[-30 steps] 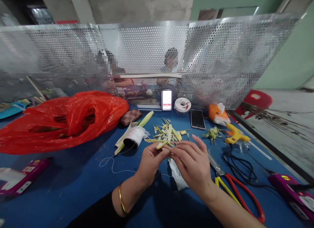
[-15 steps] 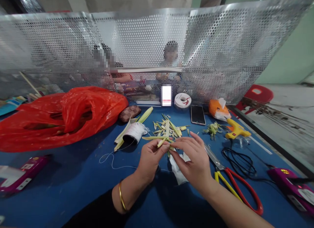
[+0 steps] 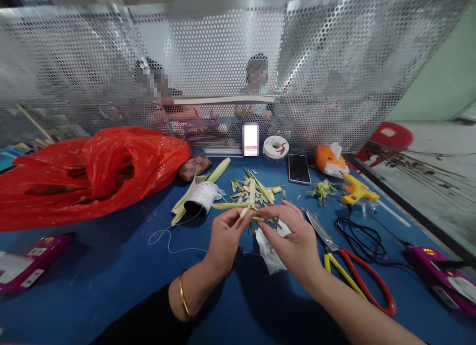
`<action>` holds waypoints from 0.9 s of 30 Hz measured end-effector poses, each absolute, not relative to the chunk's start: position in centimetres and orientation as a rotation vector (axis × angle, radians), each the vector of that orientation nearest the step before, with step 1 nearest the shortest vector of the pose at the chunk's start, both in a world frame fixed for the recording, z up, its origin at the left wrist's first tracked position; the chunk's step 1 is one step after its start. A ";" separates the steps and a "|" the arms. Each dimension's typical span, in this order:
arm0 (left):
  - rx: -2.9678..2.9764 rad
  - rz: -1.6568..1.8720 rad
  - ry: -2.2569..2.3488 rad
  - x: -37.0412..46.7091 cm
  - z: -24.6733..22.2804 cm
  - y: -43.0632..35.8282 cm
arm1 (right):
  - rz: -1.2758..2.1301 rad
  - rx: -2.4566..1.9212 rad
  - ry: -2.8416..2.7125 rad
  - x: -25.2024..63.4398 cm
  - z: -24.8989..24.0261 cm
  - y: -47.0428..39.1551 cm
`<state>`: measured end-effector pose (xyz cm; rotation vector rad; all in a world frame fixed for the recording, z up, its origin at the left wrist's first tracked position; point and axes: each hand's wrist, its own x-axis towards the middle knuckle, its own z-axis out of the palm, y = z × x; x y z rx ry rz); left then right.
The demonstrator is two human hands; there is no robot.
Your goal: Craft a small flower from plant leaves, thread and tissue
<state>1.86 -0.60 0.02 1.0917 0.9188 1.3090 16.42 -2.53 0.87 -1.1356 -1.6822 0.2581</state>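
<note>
In the middle of the head view, my left hand (image 3: 222, 241) pinches several crossed, pale yellow-green leaf strips (image 3: 231, 205) between thumb and forefinger. One strip points left, another stands up. My right hand (image 3: 297, 238) is closed at the right side of the same strips, thumb and fingertips on their short end; its exact grip is partly hidden. Beyond the hands lies a pile of cut leaf pieces (image 3: 260, 188). A crumpled white tissue (image 3: 270, 253) is under my right hand. Left of them, a spool of white thread (image 3: 207, 193) lies on its side, its thread trailing toward me.
Large scissors (image 3: 366, 274) lie right, near a yellow glue gun (image 3: 359, 190) with a black cable. A phone (image 3: 299, 168), ribbon roll (image 3: 275, 146) and orange tissue pack (image 3: 330, 160) stand behind. A red plastic bag (image 3: 163, 151) fills the left. Perforated sheeting (image 3: 215, 47) screens people opposite.
The view has tilted down slightly, so everything sits a little higher. My right fingers have shifted slightly on the strips, and a short end now shows between the hands.
</note>
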 end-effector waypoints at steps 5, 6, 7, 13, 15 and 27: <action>1.057 1.333 0.898 2.1 0.1 -0.7 | 0.285 -1.125 -1.683 16.5 1.0 -2.7; 1.042 1.347 0.896 2.1 0.1 -0.7 | 0.313 -1.129 -1.657 16.5 1.0 -2.7; 1.025 1.365 0.893 2.1 0.1 -0.7 | 0.345 -1.131 -1.627 16.5 1.1 -2.7; 1.105 1.332 0.896 1.6 -0.2 -0.6 | 0.571 -1.175 -1.354 16.7 2.0 -2.6; 1.215 1.271 0.891 1.5 -0.1 -0.8 | 0.654 -1.202 -1.257 16.9 2.1 -2.4; 1.456 1.290 1.040 2.0 0.9 -1.3 | 1.032 -1.082 -1.003 15.6 0.1 -2.2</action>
